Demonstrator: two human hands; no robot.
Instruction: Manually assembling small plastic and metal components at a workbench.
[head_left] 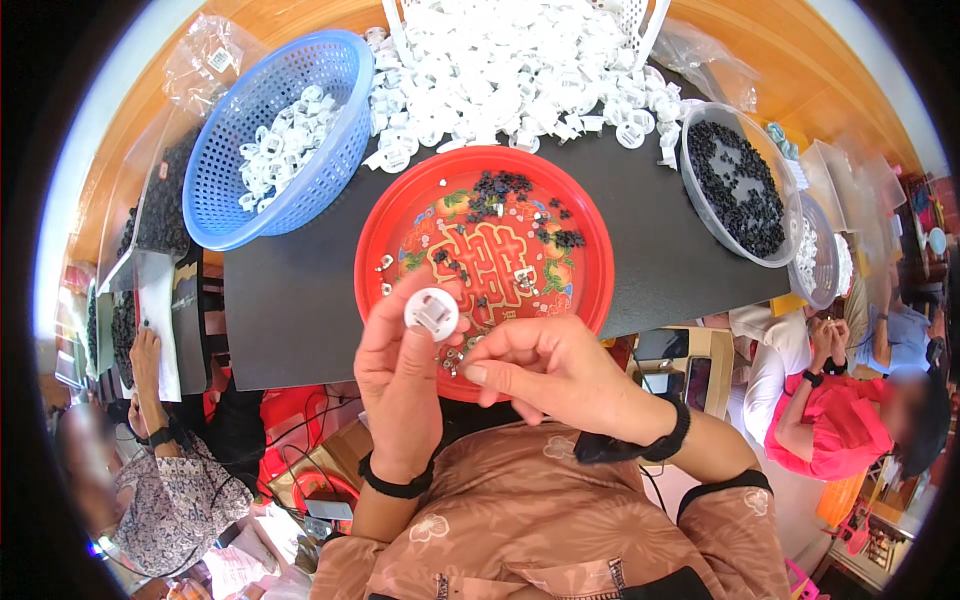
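My left hand [398, 385] is closed on a round white plastic part [433, 312], pinched between thumb and fingers, its recessed face turned up. Just to the right, my right hand [550, 368] has its thumb and fingertips together over the tray's near edge; whether anything is between them I cannot make out. Both hands are above a red round tray [375, 235] with a printed pattern. Small black pieces [500, 190] lie in heaps at its far side. A few tiny metal-and-white bits [452, 362] lie near the right fingertips.
A large pile of white plastic parts [520, 70] covers the table's far side. At left stands a blue basket [215, 170] with white parts; at right, a clear bowl [690, 165] of black pieces. The dark tabletop [290, 310] surrounds the tray. Other people sit at both sides.
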